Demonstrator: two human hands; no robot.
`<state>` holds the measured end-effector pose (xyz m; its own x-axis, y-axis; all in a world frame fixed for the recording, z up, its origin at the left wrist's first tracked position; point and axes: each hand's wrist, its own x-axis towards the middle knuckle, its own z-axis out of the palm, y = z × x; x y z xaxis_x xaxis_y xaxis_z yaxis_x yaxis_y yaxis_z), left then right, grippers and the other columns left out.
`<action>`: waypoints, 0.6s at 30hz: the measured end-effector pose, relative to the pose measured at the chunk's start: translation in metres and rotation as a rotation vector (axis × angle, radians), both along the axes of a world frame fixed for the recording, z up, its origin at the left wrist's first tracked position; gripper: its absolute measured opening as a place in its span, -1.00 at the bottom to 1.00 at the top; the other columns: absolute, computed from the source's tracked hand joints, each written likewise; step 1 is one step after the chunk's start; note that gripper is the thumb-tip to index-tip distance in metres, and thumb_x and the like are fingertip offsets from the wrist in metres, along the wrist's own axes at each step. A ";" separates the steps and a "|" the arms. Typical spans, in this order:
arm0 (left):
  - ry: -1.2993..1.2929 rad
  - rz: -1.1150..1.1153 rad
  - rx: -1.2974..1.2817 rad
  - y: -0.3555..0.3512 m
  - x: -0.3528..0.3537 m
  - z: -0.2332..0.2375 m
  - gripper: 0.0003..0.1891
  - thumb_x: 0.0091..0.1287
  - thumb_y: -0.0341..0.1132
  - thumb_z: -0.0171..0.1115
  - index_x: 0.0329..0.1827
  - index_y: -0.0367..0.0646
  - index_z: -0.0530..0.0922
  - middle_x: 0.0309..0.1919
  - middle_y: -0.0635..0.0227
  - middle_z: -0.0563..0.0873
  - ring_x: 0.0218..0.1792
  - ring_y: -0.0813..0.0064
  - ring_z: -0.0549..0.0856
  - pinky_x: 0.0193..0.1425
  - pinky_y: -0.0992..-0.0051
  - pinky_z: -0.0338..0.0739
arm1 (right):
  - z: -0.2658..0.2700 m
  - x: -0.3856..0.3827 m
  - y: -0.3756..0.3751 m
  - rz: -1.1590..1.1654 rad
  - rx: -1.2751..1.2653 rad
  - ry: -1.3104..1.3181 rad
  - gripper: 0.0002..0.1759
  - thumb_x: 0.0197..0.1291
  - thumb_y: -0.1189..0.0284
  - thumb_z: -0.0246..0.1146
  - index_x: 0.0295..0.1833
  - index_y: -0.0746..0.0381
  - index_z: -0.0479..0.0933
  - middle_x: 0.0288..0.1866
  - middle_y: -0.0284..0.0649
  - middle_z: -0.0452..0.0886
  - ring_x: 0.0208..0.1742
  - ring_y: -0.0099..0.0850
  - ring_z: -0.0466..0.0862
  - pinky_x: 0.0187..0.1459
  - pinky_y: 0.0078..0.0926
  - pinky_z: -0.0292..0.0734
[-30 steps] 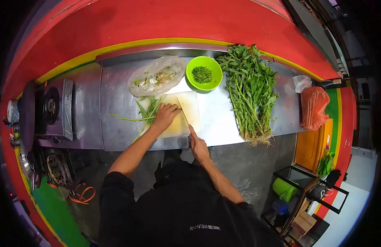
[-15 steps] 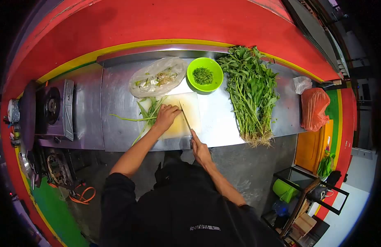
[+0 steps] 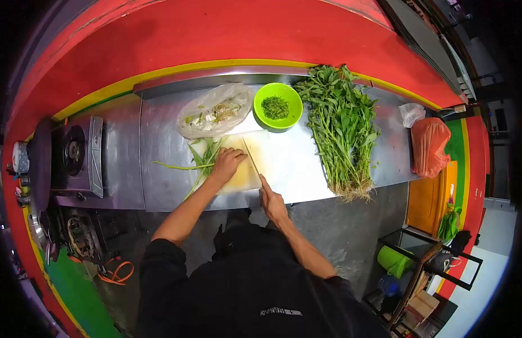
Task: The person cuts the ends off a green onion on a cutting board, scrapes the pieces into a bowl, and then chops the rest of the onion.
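Left hand (image 3: 227,163) presses a bunch of green stems (image 3: 203,159) flat on the cutting board (image 3: 263,152), fingers curled over them. Right hand (image 3: 272,201) has its fingers wrapped tight around the knife (image 3: 252,159), blade right beside the left knuckles.

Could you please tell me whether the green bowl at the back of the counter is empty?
No, the green bowl holds a small heap of chopped greens in its middle.

Backed by a curved red wall (image 3: 216,34) edged with a yellow band (image 3: 176,67). Along it, a steel counter (image 3: 159,141), with a single-burner gas stove (image 3: 75,152) at its left end. Below, grey concrete floor (image 3: 340,225), green paint (image 3: 69,287) lower left beside an orange hose (image 3: 115,274). To the right, an orange cabinet (image 3: 427,200) and a black metal rack (image 3: 424,262). Bright at the counter, dark toward the edges.
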<state>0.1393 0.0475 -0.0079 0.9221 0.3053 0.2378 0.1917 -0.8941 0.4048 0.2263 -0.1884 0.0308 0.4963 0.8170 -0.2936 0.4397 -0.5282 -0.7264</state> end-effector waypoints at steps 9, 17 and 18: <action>-0.013 -0.013 0.039 -0.002 0.003 0.004 -0.75 0.29 -0.34 0.16 -0.08 -0.06 0.78 -0.18 0.45 0.70 -0.10 0.40 0.66 0.03 0.29 0.41 | 0.007 -0.005 -0.008 -0.045 -0.032 0.094 -0.37 0.58 0.43 0.04 0.69 -0.05 0.16 -0.48 0.11 0.60 -0.48 -0.02 0.67 -0.28 -0.11 0.56; 0.003 -0.016 0.035 -0.001 0.004 0.007 -0.74 0.29 -0.35 0.15 -0.07 -0.04 0.77 -0.17 0.46 0.68 -0.10 0.41 0.65 0.03 0.28 0.40 | 0.012 -0.007 -0.007 -0.051 0.030 0.097 -0.39 0.58 0.42 0.05 0.68 -0.04 0.20 -0.49 0.16 0.60 -0.48 0.06 0.67 -0.31 -0.08 0.54; 0.013 -0.018 0.044 -0.001 0.004 0.008 -0.74 0.30 -0.36 0.14 -0.07 -0.03 0.77 -0.17 0.46 0.67 -0.10 0.41 0.64 0.03 0.28 0.40 | 0.012 -0.007 -0.007 -0.058 0.051 0.116 -0.39 0.57 0.42 0.06 0.67 -0.04 0.20 -0.49 0.18 0.60 -0.47 0.10 0.68 -0.32 -0.05 0.53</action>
